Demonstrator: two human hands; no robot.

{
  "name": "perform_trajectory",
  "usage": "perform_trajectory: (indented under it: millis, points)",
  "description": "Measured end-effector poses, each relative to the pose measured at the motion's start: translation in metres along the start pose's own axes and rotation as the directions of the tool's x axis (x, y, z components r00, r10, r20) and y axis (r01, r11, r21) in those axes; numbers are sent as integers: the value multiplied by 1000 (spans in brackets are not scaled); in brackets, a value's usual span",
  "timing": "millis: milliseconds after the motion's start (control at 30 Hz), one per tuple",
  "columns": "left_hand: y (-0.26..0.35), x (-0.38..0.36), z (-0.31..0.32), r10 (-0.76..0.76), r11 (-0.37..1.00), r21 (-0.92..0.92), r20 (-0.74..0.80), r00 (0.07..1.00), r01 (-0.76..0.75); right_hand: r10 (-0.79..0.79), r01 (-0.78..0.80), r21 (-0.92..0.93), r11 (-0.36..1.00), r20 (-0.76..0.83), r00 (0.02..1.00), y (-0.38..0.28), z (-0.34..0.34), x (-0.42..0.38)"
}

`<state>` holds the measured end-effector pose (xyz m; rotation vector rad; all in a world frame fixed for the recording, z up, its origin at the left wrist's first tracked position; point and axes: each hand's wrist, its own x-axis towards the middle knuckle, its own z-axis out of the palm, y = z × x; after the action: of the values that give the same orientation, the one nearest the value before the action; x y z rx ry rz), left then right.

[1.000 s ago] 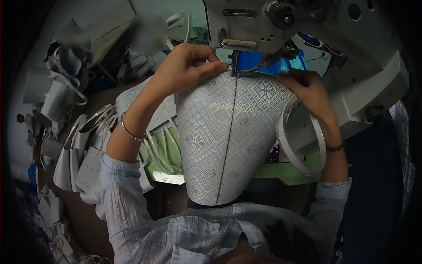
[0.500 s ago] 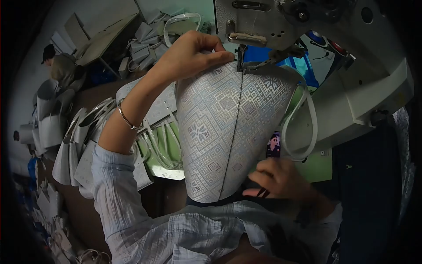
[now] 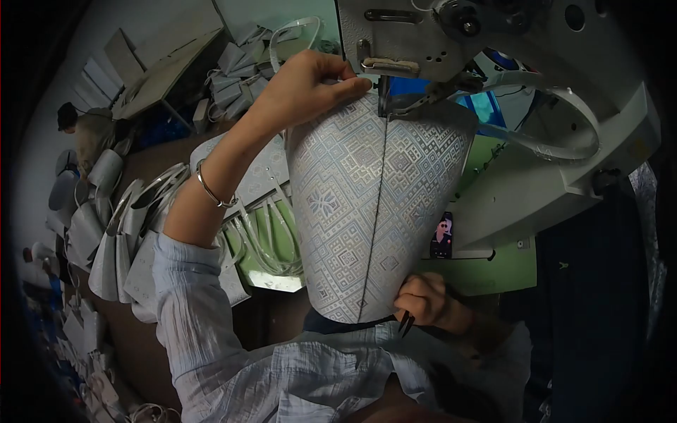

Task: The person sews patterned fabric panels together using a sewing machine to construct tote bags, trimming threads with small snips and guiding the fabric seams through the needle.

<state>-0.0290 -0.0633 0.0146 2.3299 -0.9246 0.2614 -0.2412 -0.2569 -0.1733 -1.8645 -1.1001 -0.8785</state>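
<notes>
A patterned grey-and-blue bag (image 3: 345, 204) stands on the sewing machine, its dark centre seam running down from the presser foot (image 3: 383, 95). My left hand (image 3: 307, 92) pinches the bag's upper edge, just left of the foot. At the lower right side of the bag, my right hand (image 3: 431, 303) is closed with its fingers against the material. Two dark points of what look like thread snips (image 3: 405, 324) stick out below its fingers. The bag's pale strap (image 3: 589, 123) loops out to the right across the machine arm.
The sewing machine head (image 3: 423, 42) hangs over the bag. A phone (image 3: 442, 235) lies on the green table (image 3: 486, 275). Pale bags with straps (image 3: 120, 261) are heaped at left, and more pieces lie (image 3: 240, 77) behind. Another person (image 3: 92, 134) sits far left.
The strap has swung from hanging beside the bag up and right over the machine arm. My right hand has moved down and left onto the bag's lower side. My left hand keeps its pinch.
</notes>
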Motion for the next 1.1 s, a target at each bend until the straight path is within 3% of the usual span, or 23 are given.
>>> perform_trajectory:
  millis: [67,200,233,267,333,433,500,533,600,767,833,1100]
  points:
    - [9,-3,-5,-39,990,132,-32,999,43,10,-10,5,1000,0,1000,-1,-3,3]
    - [3,-20,-13,-139,966,209,-73,988,152,12,-12,-6,1000,10,1000,-8,-9,17]
    - [-12,-33,-2,108,989,118,-215,971,-84,24,-24,-6,1000,26,999,-9,-11,20]
    - [-19,-46,5,327,943,65,-367,871,-327,19,-19,-11,1000,25,999,-8,-12,22]
    - [-7,-88,11,400,901,-122,-140,906,-417,28,-28,-10,1000,11,1000,-7,-15,22]
    - [7,-149,32,424,901,-106,4,905,-422,36,-36,1,999,0,999,-4,-18,25]
    - [12,-173,40,436,896,54,95,895,-442,33,-33,-1,999,-5,999,-3,-20,32]
    - [9,-179,44,431,898,51,94,897,-437,27,-27,-2,1000,-4,1000,-2,-22,34]
    - [5,-185,49,709,705,120,-89,700,-699,36,-36,-15,999,31,999,-2,-23,35]
    - [29,-179,29,721,692,116,-163,674,-712,32,-29,-67,997,39,999,-2,-22,39]
    - [29,-176,26,735,678,127,-123,667,-724,40,-42,-83,996,-31,999,-1,-22,44]
    - [27,-166,21,735,678,135,-116,668,-723,15,-13,-121,993,17,1000,2,-31,52]
